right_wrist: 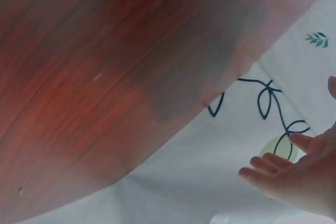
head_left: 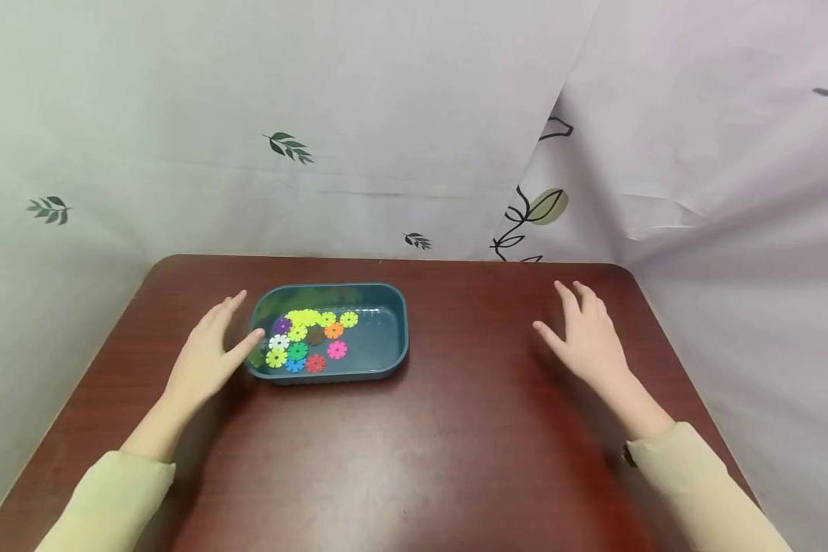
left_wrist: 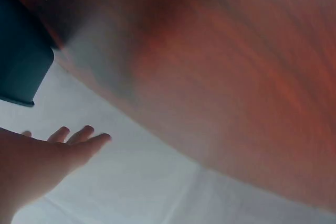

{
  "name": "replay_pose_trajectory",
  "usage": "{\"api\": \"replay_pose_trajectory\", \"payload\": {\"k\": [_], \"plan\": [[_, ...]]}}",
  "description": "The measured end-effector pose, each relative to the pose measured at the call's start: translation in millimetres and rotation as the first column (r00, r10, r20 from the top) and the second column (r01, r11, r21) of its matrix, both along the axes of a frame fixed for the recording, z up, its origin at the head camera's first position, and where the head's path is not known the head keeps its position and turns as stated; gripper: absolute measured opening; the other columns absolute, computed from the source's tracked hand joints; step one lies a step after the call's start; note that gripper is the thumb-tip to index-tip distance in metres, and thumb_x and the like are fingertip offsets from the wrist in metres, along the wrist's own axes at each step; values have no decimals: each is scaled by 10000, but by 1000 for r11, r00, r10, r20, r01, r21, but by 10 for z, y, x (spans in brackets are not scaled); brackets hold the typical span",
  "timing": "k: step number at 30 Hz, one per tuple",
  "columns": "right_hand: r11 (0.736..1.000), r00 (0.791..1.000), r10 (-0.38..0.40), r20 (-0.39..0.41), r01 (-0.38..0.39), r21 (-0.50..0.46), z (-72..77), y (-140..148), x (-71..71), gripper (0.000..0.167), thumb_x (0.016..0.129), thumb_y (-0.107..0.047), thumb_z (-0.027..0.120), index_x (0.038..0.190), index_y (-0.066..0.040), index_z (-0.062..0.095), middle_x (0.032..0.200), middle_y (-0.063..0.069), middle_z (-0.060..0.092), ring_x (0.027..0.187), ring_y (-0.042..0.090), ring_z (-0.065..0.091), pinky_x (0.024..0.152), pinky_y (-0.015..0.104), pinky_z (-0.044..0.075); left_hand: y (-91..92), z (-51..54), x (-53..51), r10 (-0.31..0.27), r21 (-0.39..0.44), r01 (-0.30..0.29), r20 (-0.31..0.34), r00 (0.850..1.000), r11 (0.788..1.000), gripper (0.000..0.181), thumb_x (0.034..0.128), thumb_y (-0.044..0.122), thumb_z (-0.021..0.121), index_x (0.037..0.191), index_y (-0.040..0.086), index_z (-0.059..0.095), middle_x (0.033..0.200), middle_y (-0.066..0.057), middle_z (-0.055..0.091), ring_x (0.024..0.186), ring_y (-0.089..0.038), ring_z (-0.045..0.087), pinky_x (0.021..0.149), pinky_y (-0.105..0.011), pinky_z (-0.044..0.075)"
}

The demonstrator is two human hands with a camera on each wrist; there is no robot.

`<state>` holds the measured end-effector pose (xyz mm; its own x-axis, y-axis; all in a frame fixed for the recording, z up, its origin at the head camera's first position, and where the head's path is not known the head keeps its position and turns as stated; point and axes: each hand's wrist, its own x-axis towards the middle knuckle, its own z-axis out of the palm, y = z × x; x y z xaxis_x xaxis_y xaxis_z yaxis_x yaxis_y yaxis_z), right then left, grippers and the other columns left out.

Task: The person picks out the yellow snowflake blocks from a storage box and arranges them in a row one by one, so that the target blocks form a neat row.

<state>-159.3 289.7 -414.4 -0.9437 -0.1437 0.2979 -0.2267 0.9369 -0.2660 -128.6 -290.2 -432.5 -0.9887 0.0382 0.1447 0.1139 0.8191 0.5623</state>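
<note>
A dark teal tray (head_left: 379, 370) lies on the table, left of the middle, with several small notched discs in it: yellow, purple, white, green, blue, orange, brown, a red one (head_left: 315, 363) and a pink one (head_left: 337, 349). The left hand (head_left: 203, 360) is at the tray's left end, fingers spread, its thumb over the rim; whether it touches the tray cannot be told. In the left wrist view the left hand (left_wrist: 50, 158) shows below the tray's corner (left_wrist: 23, 56). Far to the right, the right hand (head_left: 589, 341) is spread and holds nothing; the right wrist view shows that hand (right_wrist: 299, 177) too.
The reddish-brown table (head_left: 455, 429) has rounded back corners. Behind it and at both sides hangs a pale cloth (head_left: 386, 115) with leaf prints. Between the tray and the right hand lies bare tabletop. Something small and dark (head_left: 629, 455) shows at the right sleeve's cuff.
</note>
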Motion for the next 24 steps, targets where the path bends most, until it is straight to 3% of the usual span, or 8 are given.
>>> {"api": "replay_pose_trajectory", "payload": {"k": [5, 8, 11, 13, 15, 17, 19, 24], "plan": [[998, 1000, 9, 11, -8, -61, -15, -146, -35, 732, 999, -335, 722, 1576, -4, 415, 1550, 345, 403, 1376, 576, 427, 1065, 705, 435, 22, -43, -14, 49, 213, -62, 64, 997, 975, 789, 1057, 396, 654, 1688, 131, 261, 1647, -314, 382, 1485, -559, 391, 1135, -767, 342], [995, 1000, 16, 11, -15, -98, -4, -231, -52, 691, 1011, -310, 707, 1566, -5, 430, 1534, 330, 425, 1392, 551, 425, 1053, 696, 452, 38, -71, -13, 73, 365, -118, 136, 988, 923, 782, 1063, 358, 656, 1688, 123, 248, 1643, -303, 400, 1478, -483, 451, 1180, -563, 442], [989, 999, 31, 9, -30, -141, 17, -317, -73, 648, 1021, -288, 690, 1553, -7, 448, 1510, 313, 454, 1399, 523, 432, 1060, 684, 453, 44, -103, -9, 75, 507, -166, 196, 978, 846, 750, 1077, 317, 641, 1688, 128, 250, 1644, -248, 423, 1401, -193, 549, 1102, -209, 451], [984, 999, 45, 6, -43, -172, 27, -375, -94, 623, 1027, -275, 679, 1546, -11, 459, 1494, 303, 475, 1395, 502, 445, 1077, 671, 444, 41, -126, -4, 50, 616, -177, 218, 975, 767, 709, 1083, 273, 632, 1681, 146, 272, 1589, -130, 498, 1281, -14, 557, 960, -87, 418], [978, 998, 59, 3, -57, -202, 32, -433, -117, 605, 1030, -271, 675, 1540, -17, 470, 1486, 290, 495, 1391, 482, 461, 1095, 657, 432, 42, -151, 0, 7, 734, -175, 226, 974, 657, 637, 1086, 214, 622, 1649, 177, 328, 1482, 3, 564, 1190, 90, 548, 933, -72, 428], [971, 997, 74, -3, -72, -228, 36, -493, -136, 590, 1032, -266, 673, 1534, -21, 482, 1487, 276, 510, 1392, 460, 474, 1112, 639, 426, 47, -172, 3, -44, 834, -170, 226, 973, 525, 548, 1082, 152, 611, 1585, 209, 399, 1365, 130, 593, 1177, 87, 561, 941, -107, 446], [965, 996, 88, -10, -88, -246, 43, -557, -150, 578, 1033, -260, 671, 1529, -26, 492, 1489, 260, 523, 1395, 442, 485, 1130, 621, 419, 58, -190, 3, -91, 891, -164, 222, 971, 423, 458, 1080, 116, 594, 1501, 243, 461, 1279, 206, 617, 1176, 51, 576, 932, -147, 470], [949, 991, 134, -18, -133, -287, 74, -731, -173, 552, 1031, -223, 666, 1522, -24, 507, 1497, 228, 547, 1401, 402, 500, 1162, 585, 409, 49, -241, -41, -156, 957, -170, 209, 965, 236, 338, 1087, 32, 534, 1326, 252, 627, 1187, 143, 725, 1053, -31, 672, 881, -202, 506]]}}
